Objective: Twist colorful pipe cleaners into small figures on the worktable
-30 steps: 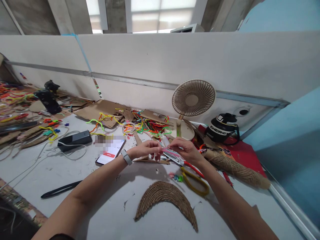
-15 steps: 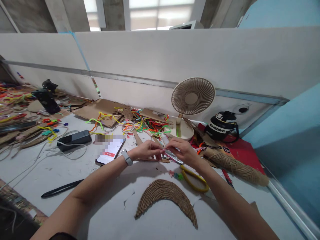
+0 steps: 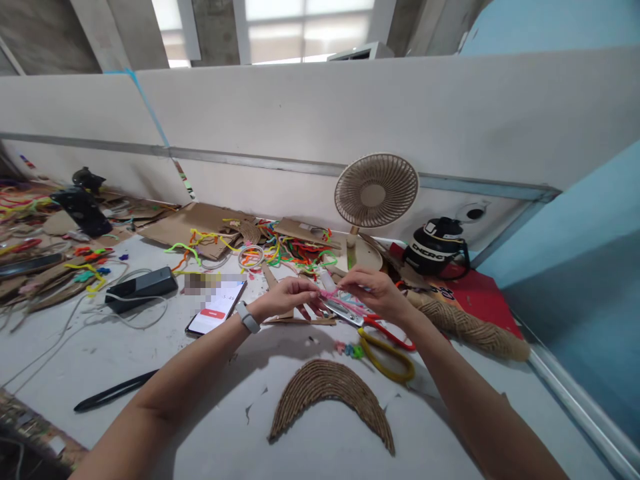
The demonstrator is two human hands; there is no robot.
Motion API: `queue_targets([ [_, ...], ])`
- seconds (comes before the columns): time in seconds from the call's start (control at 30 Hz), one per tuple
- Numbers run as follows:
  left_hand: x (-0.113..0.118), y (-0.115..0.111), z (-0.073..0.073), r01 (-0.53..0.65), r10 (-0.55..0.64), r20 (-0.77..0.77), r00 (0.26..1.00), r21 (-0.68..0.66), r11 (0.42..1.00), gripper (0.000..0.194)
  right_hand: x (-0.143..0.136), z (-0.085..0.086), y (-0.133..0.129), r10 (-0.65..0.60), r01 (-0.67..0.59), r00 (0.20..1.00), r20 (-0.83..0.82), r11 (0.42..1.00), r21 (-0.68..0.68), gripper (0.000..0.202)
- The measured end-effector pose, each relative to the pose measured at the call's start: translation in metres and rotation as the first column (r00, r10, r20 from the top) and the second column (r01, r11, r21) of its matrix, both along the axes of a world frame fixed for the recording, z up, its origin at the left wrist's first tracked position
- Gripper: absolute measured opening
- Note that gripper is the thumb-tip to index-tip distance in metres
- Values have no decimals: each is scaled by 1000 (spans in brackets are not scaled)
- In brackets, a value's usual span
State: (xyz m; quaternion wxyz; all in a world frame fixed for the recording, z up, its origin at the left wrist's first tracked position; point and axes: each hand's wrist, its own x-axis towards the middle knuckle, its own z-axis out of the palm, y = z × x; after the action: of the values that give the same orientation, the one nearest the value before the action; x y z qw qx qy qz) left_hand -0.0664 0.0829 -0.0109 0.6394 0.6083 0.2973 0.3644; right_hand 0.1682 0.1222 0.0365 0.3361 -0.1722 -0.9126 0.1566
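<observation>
My left hand [image 3: 295, 297], with a pale watch band on its wrist, pinches one side of a thin pink strand [image 3: 329, 293]. Facing it, my right hand [image 3: 373, 292] is closed on the strand's other side. Just beneath both hands lie scissors with red and yellow handles [image 3: 387, 359], partly hidden by my right hand. A brown arc of corded strips [image 3: 330, 388] rests on the white table nearer to me. Small pink, teal and green pieces [image 3: 350, 349] sit beside the scissors.
Behind the hands are tangled colourful pipe cleaners [image 3: 295, 250] and a small fan [image 3: 375, 190]. A phone [image 3: 220, 307], a black box [image 3: 141, 288] and black tweezers [image 3: 115, 392] lie left. Right are a twine roll [image 3: 470, 327] and a black round container [image 3: 434, 247].
The view has shifted slightly, so most things appear further left. More of the pink strand shows between my hands, and the red scissor handle has come into view.
</observation>
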Motion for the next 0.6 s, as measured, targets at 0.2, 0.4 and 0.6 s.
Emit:
queue_targets([
  [0.2, 1, -2, 1, -1, 1, 11, 1000, -36, 999, 40, -3, 0, -1, 45, -45, 999, 4, 999, -9, 17],
  [0.4, 3, -4, 1, 6, -6, -6, 1000, -41, 999, 39, -6, -3, -1, 53, -52, 998, 17, 999, -9, 18],
  [0.6, 5, -3, -4, 31, -32, -35, 999, -9, 999, 38, -7, -9, 0, 59, -60, 997, 44, 998, 4, 17],
])
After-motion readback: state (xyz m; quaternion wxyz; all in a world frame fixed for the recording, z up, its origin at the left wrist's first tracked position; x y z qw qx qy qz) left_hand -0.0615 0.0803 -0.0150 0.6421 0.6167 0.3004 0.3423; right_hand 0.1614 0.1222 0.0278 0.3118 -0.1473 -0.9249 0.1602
